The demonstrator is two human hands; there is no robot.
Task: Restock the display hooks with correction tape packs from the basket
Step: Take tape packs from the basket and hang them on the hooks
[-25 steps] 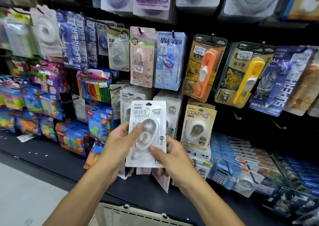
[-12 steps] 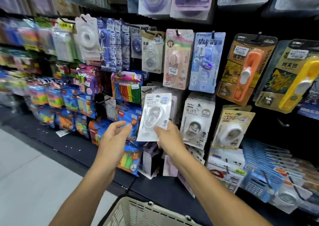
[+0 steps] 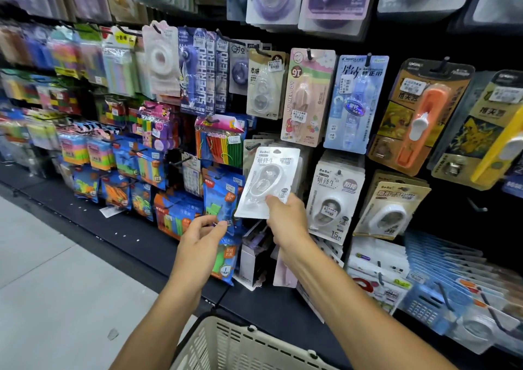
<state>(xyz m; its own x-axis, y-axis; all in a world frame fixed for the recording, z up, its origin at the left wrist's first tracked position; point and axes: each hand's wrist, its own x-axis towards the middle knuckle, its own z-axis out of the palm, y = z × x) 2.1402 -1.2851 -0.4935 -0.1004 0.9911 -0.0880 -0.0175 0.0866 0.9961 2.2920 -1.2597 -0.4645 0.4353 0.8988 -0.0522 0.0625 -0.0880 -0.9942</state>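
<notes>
Up at the hooks: one white pack in the right hand

Only the right hand [image 3: 285,217] has hold of anything. Its thumb and fingers pinch the lower right corner of a white correction tape pack [image 3: 267,181], which stands tilted, its top leaning to the right, with the clear blister facing the camera. The top edge of the pack is level with a black display hook [image 3: 256,144] that carries a row of matching white packs [image 3: 294,168] directly behind it; whether the hang hole is on the hook yet cannot be told from this view.

The left hand [image 3: 202,236] is apart from the pack, lower and to the left, in front of blue packets [image 3: 223,200] on the rack. Its fingers are loosely curled with the thumb near the fingertips, and it holds nothing.

To the right of the held pack hangs another row of white tape packs [image 3: 334,200] marked 15, and beyond that a row of beige-carded packs [image 3: 392,205]. Above hang a pink tape pack [image 3: 307,98] and a light blue one [image 3: 353,103], each on its own hook.

At the bottom edge the rim of a cream slotted basket [image 3: 243,344] shows between the two forearms; its contents are out of sight. A grey floor [image 3: 56,270] runs along the left below the black base shelf [image 3: 135,228].
</notes>
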